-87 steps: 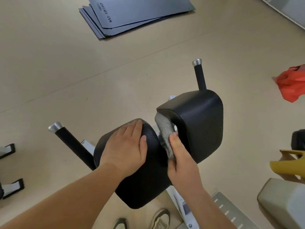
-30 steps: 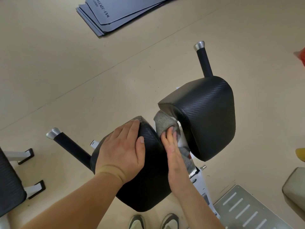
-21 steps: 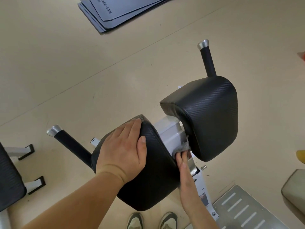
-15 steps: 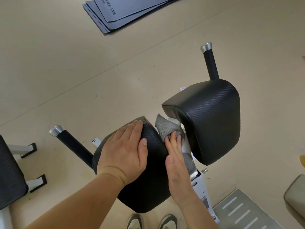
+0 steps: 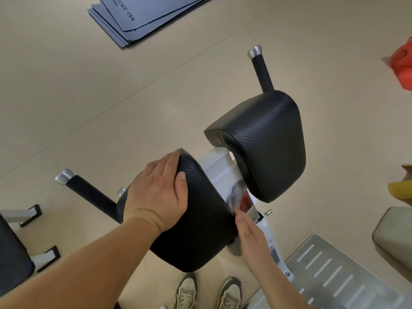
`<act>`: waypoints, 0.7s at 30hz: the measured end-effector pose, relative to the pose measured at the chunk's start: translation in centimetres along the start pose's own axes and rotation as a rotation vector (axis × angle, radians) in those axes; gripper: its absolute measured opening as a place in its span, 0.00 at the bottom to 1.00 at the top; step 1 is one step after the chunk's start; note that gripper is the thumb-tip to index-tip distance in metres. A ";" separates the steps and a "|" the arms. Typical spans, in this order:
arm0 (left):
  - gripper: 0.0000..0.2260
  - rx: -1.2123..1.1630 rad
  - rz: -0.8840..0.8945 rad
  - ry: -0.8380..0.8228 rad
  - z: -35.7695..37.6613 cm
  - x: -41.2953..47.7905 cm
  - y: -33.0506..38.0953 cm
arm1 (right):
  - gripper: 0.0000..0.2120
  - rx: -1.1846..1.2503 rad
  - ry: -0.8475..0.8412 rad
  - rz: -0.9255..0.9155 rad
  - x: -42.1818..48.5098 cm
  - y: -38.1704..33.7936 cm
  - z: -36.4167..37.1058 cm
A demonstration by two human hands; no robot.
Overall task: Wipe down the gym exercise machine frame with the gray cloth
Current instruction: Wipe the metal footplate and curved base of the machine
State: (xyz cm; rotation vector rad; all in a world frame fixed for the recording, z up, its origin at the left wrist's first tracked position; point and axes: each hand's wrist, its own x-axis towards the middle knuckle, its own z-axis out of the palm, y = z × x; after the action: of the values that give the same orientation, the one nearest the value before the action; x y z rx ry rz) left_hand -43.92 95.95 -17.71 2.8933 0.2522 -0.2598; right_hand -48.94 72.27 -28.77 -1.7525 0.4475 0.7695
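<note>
The exercise machine has two black pads, a near one (image 5: 200,219) and a far one (image 5: 265,143), joined by a white frame bar (image 5: 219,169). My left hand (image 5: 158,192) lies flat on top of the near pad, fingers spread. My right hand (image 5: 249,233) reaches into the gap between the pads and presses the gray cloth (image 5: 235,196) against the lower part of the white bar. The cloth is blurred and my fingertips are hidden behind the near pad's edge, so how they hold the cloth is unclear.
Two black handles with silver caps stick out, one at left (image 5: 87,190) and one at the back (image 5: 262,68). Dark mats (image 5: 145,14) lie on the floor far off. A ribbed metal footplate (image 5: 334,273) is at lower right, an orange bag (image 5: 403,63) at right.
My right hand has slid the cloth down the white bar from the top of the gap, uncovering the upper bar. My left hand stays on the near pad.
</note>
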 end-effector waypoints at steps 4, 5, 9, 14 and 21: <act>0.26 0.000 0.011 0.016 0.1 0.0 -0.2 | 0.15 0.028 0.032 0.108 -2.7 4.4 -0.6; 0.26 0.009 0.014 0.020 0.2 -0.1 -0.2 | 0.14 0.103 0.060 0.114 -3.5 4.9 -0.5; 0.26 0.015 0.009 0.002 0.1 -0.5 0.2 | 0.14 0.280 0.158 0.024 -5.6 5.4 -1.4; 0.29 0.208 0.440 0.052 0.1 -2.5 2.3 | 0.24 0.056 0.281 -0.212 -5.4 4.6 -1.9; 0.29 0.613 0.732 -0.119 4.5 -3.0 4.8 | 0.27 -0.096 0.092 -0.525 -0.6 4.5 -0.7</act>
State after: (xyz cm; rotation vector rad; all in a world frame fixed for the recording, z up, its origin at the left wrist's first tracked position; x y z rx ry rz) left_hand -46.60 89.80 -20.44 3.2586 -1.0597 -0.4213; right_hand -52.07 70.14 -31.44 -1.8858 -0.0005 0.3402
